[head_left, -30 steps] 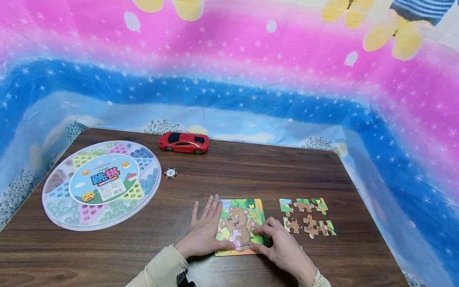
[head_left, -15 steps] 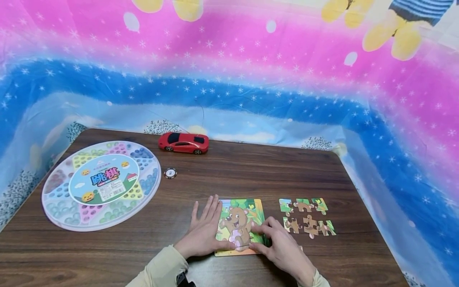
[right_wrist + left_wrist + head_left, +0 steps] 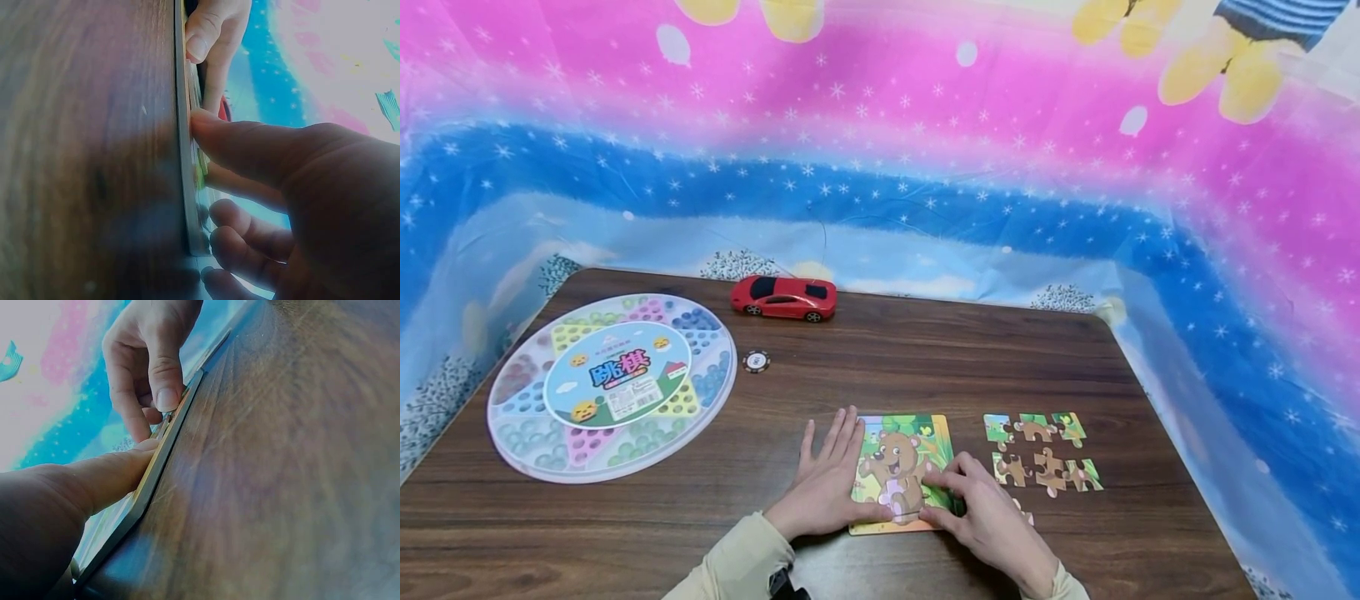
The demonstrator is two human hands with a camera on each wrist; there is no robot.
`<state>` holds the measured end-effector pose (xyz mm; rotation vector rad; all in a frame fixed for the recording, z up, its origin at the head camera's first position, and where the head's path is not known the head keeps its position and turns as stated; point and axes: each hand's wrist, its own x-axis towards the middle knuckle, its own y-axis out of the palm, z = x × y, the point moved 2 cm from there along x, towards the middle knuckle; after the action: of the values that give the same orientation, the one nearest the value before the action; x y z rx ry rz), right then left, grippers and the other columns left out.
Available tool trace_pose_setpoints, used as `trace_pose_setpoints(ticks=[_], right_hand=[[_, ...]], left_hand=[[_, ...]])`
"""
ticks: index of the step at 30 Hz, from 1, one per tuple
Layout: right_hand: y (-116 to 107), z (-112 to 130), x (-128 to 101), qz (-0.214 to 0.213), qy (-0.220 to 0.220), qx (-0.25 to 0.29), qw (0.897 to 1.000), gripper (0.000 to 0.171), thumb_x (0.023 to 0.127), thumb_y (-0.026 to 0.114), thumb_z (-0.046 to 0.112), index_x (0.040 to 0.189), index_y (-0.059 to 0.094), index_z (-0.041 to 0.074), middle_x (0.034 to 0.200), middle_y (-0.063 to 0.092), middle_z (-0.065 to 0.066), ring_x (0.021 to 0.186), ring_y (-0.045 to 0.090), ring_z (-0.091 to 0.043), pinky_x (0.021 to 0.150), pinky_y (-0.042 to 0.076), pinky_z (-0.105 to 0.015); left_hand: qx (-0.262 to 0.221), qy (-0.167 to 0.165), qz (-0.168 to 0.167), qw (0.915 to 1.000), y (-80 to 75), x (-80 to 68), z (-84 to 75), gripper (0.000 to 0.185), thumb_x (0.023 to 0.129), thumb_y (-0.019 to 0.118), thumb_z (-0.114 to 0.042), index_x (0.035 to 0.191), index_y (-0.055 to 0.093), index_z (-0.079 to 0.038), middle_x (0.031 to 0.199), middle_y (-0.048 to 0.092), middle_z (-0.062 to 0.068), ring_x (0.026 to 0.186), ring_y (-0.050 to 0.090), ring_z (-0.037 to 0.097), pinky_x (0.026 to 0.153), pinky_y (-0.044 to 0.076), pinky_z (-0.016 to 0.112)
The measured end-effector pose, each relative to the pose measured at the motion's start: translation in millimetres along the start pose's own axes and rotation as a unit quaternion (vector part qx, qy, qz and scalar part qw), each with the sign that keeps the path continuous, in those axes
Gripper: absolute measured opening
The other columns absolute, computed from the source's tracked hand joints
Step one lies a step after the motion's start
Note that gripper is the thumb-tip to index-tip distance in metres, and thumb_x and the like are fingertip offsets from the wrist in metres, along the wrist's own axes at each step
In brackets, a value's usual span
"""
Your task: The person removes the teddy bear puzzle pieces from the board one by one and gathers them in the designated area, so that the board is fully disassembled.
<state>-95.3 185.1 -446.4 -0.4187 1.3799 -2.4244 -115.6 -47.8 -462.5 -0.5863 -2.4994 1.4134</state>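
A bear jigsaw puzzle [image 3: 897, 454] lies in its thin board near the front of the brown table. My left hand [image 3: 826, 487] is spread along the board's left side, fingers straight, its thumb lying across the lower edge. At the lower right of the picture, my right hand [image 3: 992, 517] pinches a green-edged puzzle piece [image 3: 201, 164] between thumb and index finger, the piece slightly raised in the board. Its other fingers curl beside the board's right edge. Most of that piece is hidden by the fingers. In the left wrist view, the right thumb [image 3: 167, 399] touches near the board's edge.
Right of the board lie several loose puzzle pieces [image 3: 1036, 430] in two rows, with another piece [image 3: 1027, 517] partly behind the right hand. A round Chinese checkers set [image 3: 617, 375] stands left, a poker chip [image 3: 757, 362] beside it. A red toy car [image 3: 785, 298] sits farther back.
The right hand has shifted very slightly left, showing more of the loose piece behind it. The left hand and the board stay in place.
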Motion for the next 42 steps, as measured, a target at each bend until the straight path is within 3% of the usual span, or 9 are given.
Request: trace_pose_setpoints(ticks=[11,19,27,35,42], right_hand=[[1,1,1,0.000,-0.005,0.010,1.000,0.031,0.082,0.077,0.040,0.108,0.072,0.023,0.094,0.049,0.011,0.077,0.045,-0.008,0.064,0.041,-0.020],[5,7,2,0.040,-0.023,0.029,0.998,0.037,0.090,0.071,0.026,0.125,0.067,0.015,0.097,0.047,0.009,0.073,0.044,-0.008,0.061,0.040,-0.020],[9,11,2,0.024,-0.022,-0.021,0.999,0.062,0.087,0.065,0.055,0.134,0.061,0.016,0.089,0.043,0.011,0.070,0.038,-0.005,0.058,0.037,-0.019],[10,13,3,0.006,-0.034,-0.013,0.999,0.048,0.085,0.070,0.049,0.123,0.067,0.020,0.088,0.046,0.013,0.069,0.041,-0.005,0.059,0.039,-0.019],[10,12,4,-0.018,-0.039,0.040,0.998,0.032,0.083,0.078,0.028,0.112,0.068,0.019,0.090,0.050,0.010,0.075,0.050,-0.006,0.064,0.046,-0.020]], left_hand=[[0.004,0.001,-0.005,1.0000,-0.1,-0.2,-1.1,0.123,0.073,0.065,-0.075,0.152,0.016,0.006,0.161,0.002,0.020,0.148,-0.002,0.033,0.111,-0.013,0.060],[0.001,-0.006,0.003,1.0000,-1.5,1.0,-1.5,0.124,0.073,0.064,-0.076,0.153,0.015,0.005,0.161,0.001,0.019,0.148,-0.003,0.032,0.111,-0.013,0.060],[0.000,-0.004,0.003,1.0000,-1.2,0.3,-0.9,0.123,0.073,0.064,-0.075,0.153,0.016,0.006,0.161,0.001,0.019,0.148,-0.003,0.033,0.110,-0.013,0.061],[0.005,-0.004,0.000,1.0000,-0.3,1.1,-0.1,0.124,0.073,0.063,-0.076,0.153,0.016,0.005,0.161,0.002,0.019,0.148,-0.003,0.033,0.110,-0.012,0.061],[0.002,-0.005,0.001,1.0000,-0.6,0.8,-1.2,0.124,0.073,0.064,-0.076,0.153,0.016,0.006,0.161,0.002,0.020,0.148,-0.002,0.033,0.111,-0.012,0.061]])
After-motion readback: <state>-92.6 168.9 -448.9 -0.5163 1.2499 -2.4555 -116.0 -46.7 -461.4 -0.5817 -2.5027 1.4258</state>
